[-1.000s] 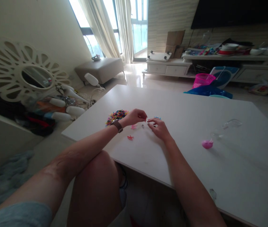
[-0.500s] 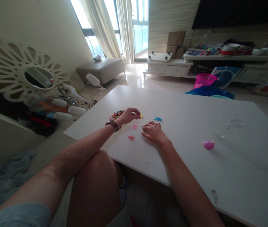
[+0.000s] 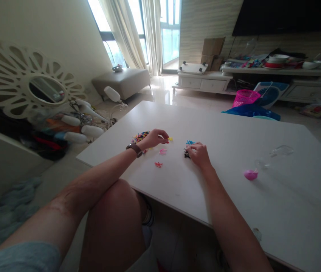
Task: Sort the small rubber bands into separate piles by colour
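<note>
Circling the left wrist, watch (image 3: 134, 149): strapped well back from the fingertips, so likely out of their way.
Mixed pile (image 3: 140, 137): many small coloured pieces heaped on the white table (image 3: 228, 151), partly hidden by the left wrist; probably set here for easy reach.
Left hand (image 3: 155, 138): low over the table, thumb and fingers bent close together at the yellow bit; whether they clamp it, I cannot tell.
Red pieces (image 3: 158, 164): a little group nearest the person, apart from the other colours.
Pink pieces (image 3: 163, 151): lying between the red group and the left fingertips, in a cluster of their own.
Yellow bit (image 3: 171, 139): just at the left fingertips, away from the pile, presumably to avoid mixing.
Black pieces (image 3: 186, 153): bunched beside the right fingertips, seemingly gathered by colour.
Blue pieces (image 3: 190, 142): just beyond the black bunch, close but readable as a separate group.
Right hand (image 3: 200, 154): fingers curled at the black bunch, probably to tidy it; whether they pinch anything, I cannot tell.
Bright pink lump (image 3: 251, 175): well apart on the right, perhaps to leave working room.
</note>
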{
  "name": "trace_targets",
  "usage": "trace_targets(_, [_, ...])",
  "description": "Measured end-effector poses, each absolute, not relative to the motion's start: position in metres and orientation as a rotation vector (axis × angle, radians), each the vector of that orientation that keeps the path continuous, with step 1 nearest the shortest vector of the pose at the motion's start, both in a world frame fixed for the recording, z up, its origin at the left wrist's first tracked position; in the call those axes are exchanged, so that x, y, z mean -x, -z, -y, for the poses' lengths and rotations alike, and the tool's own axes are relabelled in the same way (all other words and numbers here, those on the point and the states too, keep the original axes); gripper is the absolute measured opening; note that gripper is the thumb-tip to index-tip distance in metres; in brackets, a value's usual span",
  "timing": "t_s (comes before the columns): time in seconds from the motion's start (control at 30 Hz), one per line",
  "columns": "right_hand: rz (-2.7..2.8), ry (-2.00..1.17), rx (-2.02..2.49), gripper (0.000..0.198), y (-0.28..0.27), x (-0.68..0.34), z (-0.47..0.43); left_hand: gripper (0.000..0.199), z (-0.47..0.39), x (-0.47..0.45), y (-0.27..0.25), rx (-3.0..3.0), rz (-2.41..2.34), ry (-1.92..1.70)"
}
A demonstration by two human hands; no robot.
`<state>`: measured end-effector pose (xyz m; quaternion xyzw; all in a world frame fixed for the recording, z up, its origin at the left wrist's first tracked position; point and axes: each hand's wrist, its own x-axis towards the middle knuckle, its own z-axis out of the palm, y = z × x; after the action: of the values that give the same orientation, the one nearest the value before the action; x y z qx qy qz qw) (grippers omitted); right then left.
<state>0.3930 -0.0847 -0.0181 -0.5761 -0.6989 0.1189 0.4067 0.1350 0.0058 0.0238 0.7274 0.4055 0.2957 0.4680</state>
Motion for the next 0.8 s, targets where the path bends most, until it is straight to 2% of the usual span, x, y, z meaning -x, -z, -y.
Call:
trace_targets(0.3, [1.777,-0.205,1.518,0.042,0.020,-0.390,0.083,0.022,0.000,-0.146,-0.025,-1.747,-0.973,-0.691])
trace_targets(0.6, [1.835,-0.274,1.335,0.007,0.014,-0.375,0.086,0.027,0.012,-0.154,-0.026,-1.690,-0.942,-0.634])
trace_targets(0.8, [1.889,-0.312,1.257,0.008,0.016,-0.370,0.087,0.029,0.015,-0.162,-0.027,-1.666,-0.903,-0.597])
